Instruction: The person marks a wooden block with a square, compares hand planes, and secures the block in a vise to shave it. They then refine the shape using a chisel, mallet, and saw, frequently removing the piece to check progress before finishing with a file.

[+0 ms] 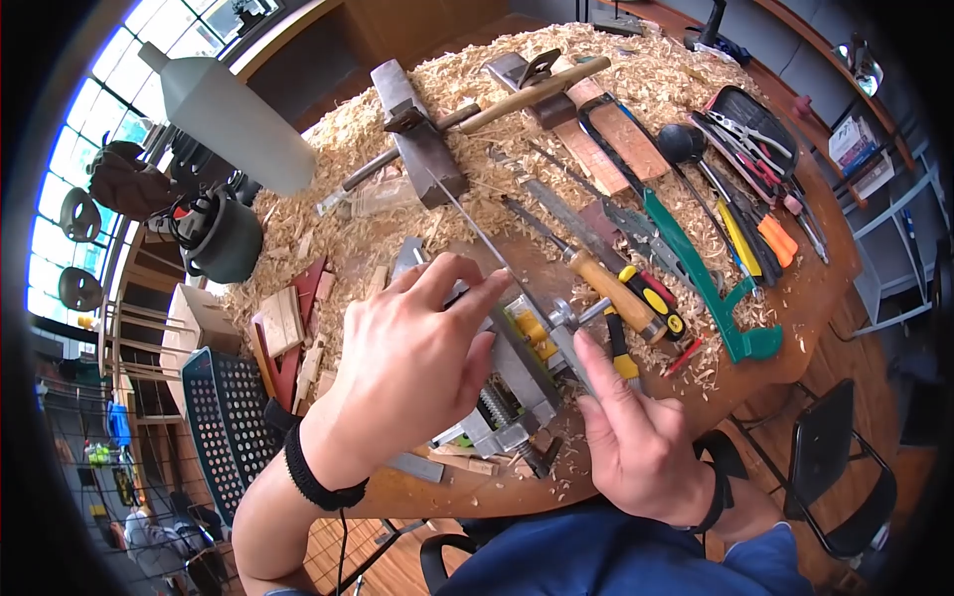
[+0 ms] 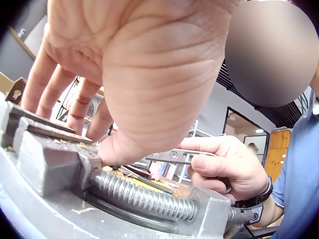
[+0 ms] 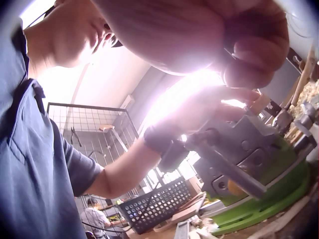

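Note:
My right hand [image 1: 641, 442] grips the flat grey handle [image 2: 174, 156] of a long thin-bladed metal tool, its index finger laid along the handle. The narrow blade [image 1: 487, 241] slants away over the bench, past the left fingertips. My left hand [image 1: 407, 348] is spread over a grey bench vise [image 1: 522, 372] with a green base [image 3: 284, 174]. In the left wrist view its fingers reach down behind the vise's jaws and the thumb touches the near side. A thin metal strip [image 2: 55, 130] lies at the top of those jaws, partly hidden by the fingers.
Wood shavings [image 1: 338, 129] cover the bench's far side, around wooden planes [image 1: 422, 149] and a mallet [image 1: 537, 94]. To the right lie a wooden-handled tool [image 1: 621, 298], a green-handled saw [image 1: 706, 288] and pliers [image 1: 750, 139]. A perforated basket [image 1: 224, 427] stands left, beneath a white bottle [image 1: 229, 119].

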Demonstrator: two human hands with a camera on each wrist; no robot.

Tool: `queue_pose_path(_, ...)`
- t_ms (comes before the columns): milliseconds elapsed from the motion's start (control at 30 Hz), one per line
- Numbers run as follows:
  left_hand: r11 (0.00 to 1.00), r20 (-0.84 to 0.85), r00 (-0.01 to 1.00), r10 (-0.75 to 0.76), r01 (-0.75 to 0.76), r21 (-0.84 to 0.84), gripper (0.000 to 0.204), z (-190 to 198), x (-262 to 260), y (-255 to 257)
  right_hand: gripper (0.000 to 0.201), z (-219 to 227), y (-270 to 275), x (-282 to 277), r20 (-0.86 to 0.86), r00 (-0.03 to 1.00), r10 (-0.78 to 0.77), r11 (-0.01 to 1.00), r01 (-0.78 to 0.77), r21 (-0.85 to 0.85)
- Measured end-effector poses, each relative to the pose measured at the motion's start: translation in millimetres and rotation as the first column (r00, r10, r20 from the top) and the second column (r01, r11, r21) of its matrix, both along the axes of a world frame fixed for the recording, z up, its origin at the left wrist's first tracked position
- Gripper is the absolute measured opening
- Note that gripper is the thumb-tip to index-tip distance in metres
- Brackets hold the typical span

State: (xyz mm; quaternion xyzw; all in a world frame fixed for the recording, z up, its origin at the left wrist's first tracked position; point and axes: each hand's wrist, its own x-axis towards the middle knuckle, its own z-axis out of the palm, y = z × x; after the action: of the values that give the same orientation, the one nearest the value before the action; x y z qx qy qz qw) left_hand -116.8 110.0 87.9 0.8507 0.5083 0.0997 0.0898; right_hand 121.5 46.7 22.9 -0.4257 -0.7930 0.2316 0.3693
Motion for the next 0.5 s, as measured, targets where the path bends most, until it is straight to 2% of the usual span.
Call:
queue_pose_path(133, 1.000, 0.006, 1.000, -0.021, 0.021, 0.014, 0.049, -0.8, -2.5, 2.5, 0.063, 0.5, 2.9, -3.6, -0.040, 0.999, 0.014, 1.000, -0.015, -0.003)
queue_pose_path(200, 0.999, 0.016, 0.999, -0.032, 0.032, 0.013, 0.050, -1.3, -3.8, 3.5, 0.062, 1.6, 0.6, -8.3, 0.094, 0.995, 0.031, 0.999, -0.027, -0.046)
queue_pose_path(333, 0.999, -0.001, 0.999, -0.032, 0.032, 0.003, 0.050, -1.0, -2.8, 3.9, 0.066, 6.1, 9.7, -6.1, 0.041, 0.999, 0.021, 0.993, -0.016, -0.121)
queue_pose_path(500, 1.000, 0.000, 1.000, -0.025, 0.025, 0.006, 0.048, 0.4, -2.6, 4.0, 0.063, -2.8, 23.7, -5.2, -0.016, 1.000, 0.008, 1.000, -0.008, 0.022)
